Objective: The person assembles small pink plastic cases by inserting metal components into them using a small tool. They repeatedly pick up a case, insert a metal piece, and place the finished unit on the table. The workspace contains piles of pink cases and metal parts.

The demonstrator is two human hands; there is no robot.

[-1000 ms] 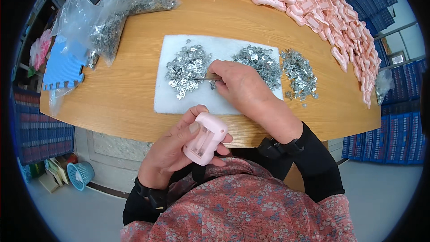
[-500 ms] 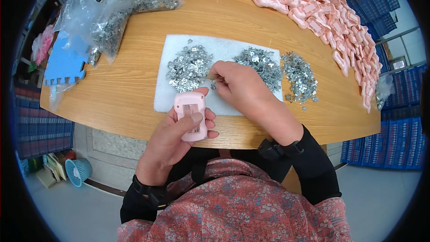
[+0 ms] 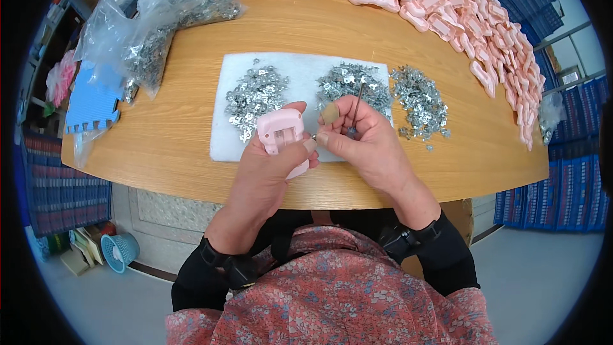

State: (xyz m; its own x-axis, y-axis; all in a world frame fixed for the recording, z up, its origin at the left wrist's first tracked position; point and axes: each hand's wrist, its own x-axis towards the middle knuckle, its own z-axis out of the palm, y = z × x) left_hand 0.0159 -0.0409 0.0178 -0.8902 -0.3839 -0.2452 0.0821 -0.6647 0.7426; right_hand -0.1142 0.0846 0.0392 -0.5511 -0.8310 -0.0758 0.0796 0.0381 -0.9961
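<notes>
My left hand (image 3: 268, 166) grips a small pink plastic casing (image 3: 281, 133), held upright over the front edge of a white mat (image 3: 220, 131). My right hand (image 3: 367, 144) is beside it, thumb and forefinger pinching a tiny metal piece (image 3: 313, 136) against the casing's right side. A thin metal tool (image 3: 356, 108) stands up between the right hand's fingers. On the mat lie two heaps of small silver metal parts (image 3: 255, 92), and a third heap (image 3: 418, 99) rests on the bare wood to the right.
A curved wooden table (image 3: 172, 134) carries clear bags of metal parts (image 3: 159, 25) at the back left and a long pile of pink casings (image 3: 447, 6) along the back and right rim. A blue foam piece (image 3: 92, 99) lies at the left edge. Blue crates (image 3: 562, 185) stand right.
My left hand has raised the pink casing from near my body up over the mat. My right hand has left the metal heap and now meets the casing with a small piece.
</notes>
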